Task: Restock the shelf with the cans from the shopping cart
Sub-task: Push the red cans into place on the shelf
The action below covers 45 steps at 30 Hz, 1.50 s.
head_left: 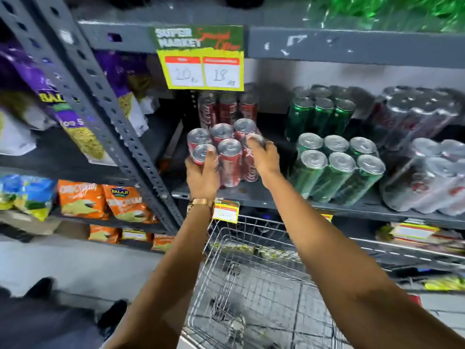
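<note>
The red pack (226, 152) is six slim red cans with silver tops in clear wrap, two rows of three, standing upright near the front edge of the grey shelf (264, 197). More red cans (226, 108) stand behind it, and to its right sit a green pack (339, 170) and, farther right, a silver pack (432, 177), both blurred. The wire cart (251, 285) is parked just below the shelf, with no cans visible in its basket.

Bare forearms, gold wristwatch (198, 203) on left wrist, dark shoes (113, 314)
</note>
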Motion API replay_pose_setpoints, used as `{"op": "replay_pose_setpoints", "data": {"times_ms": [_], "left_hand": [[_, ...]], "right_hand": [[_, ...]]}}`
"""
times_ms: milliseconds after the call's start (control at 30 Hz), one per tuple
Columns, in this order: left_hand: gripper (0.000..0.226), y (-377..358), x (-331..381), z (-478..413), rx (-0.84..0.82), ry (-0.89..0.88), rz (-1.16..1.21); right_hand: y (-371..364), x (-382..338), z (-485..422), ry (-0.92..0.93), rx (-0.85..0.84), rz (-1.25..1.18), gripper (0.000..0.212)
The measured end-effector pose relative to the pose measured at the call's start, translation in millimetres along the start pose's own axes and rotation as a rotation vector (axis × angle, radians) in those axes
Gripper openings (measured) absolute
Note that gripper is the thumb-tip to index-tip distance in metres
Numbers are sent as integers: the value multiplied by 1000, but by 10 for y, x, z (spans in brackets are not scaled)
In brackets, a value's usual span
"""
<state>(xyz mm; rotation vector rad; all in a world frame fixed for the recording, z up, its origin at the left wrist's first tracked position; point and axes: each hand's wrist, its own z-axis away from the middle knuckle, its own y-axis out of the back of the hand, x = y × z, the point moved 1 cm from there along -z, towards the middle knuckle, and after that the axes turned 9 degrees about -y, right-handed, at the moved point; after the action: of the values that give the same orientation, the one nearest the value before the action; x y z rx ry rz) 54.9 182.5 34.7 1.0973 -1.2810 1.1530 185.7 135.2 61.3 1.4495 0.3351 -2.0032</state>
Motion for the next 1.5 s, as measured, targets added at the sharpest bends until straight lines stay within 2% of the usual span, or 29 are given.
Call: {"op": "replay_pose_setpoints", "data": {"times_ms": [133, 267, 433, 500, 600, 700, 800, 933, 1267, 1500], "left_hand": [[56, 9, -11, -41, 58, -17, 39], [40, 95, 20, -257, 80, -25, -26], [41, 283, -36, -465, -24, 18, -50], [47, 336, -76, -444, -42, 19, -68], [57, 361, -88, -396, -55, -14, -102], [46, 366, -103, -410, -71, -46, -139], [36, 369, -109, -423, -86, -97, -185], [48, 353, -74, -434, -118, -116, -220], [48, 396, -83, -401, -126, -184, -300], [53, 402, -47, -397, -167, -98, -200]], "right_hand": [[-97, 89, 11, 3, 110, -83, 43], [-206, 247, 167, 40, 180, -110, 43], [-225, 370, 301, 53, 176, -138, 37], [-198, 355, 308, 54, 157, -132, 30], [-165, 316, 307, 35, 146, -93, 30], [-152, 316, 305, 23, 159, -75, 28], [-150, 318, 294, 24, 168, -62, 30], [-167, 346, 303, 35, 192, -87, 37], [-142, 340, 290, 68, 190, 26, 40], [-181, 356, 336, 67, 210, -34, 38]]}}
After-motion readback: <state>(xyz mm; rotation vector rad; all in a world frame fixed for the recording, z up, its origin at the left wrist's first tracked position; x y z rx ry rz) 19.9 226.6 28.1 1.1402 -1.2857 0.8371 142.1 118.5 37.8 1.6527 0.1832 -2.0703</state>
